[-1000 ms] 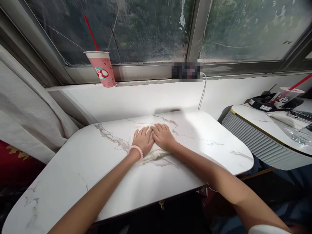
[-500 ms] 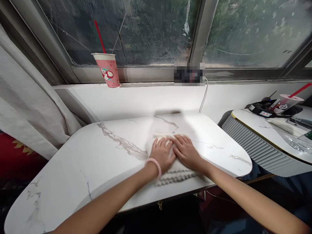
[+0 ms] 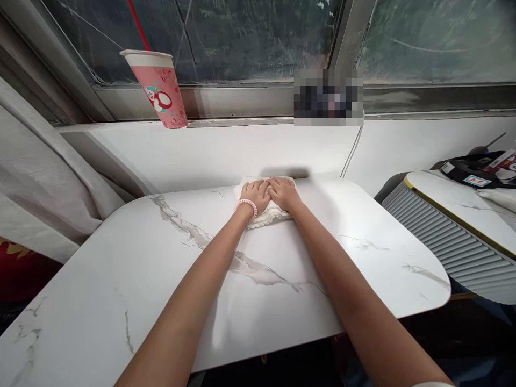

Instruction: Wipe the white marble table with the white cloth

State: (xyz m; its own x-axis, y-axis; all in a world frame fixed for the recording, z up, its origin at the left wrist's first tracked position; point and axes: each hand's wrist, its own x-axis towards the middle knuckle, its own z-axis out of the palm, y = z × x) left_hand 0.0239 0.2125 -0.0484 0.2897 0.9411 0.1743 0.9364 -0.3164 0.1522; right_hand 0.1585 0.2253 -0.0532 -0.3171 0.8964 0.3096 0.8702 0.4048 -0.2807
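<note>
A white cloth [image 3: 269, 216] lies bunched on the white marble table [image 3: 133, 269], near its far edge by the wall. My left hand [image 3: 255, 194], with a pink bracelet on the wrist, presses flat on the cloth with its fingers stretched out. My right hand [image 3: 284, 193] lies flat on the cloth right beside it, the two hands touching. Most of the cloth is hidden under them.
A pink paper cup [image 3: 159, 88] with a red straw stands on the window sill at the back left. A grey curtain [image 3: 44, 177] hangs at the left. A second marble table [image 3: 463, 199] with a dark tray stands at the right. A thin cable [image 3: 351, 153] runs down the wall.
Both hands have pushed the cloth away from me, from near the table's front edge to its far edge by the wall. The arms are stretched out further.
</note>
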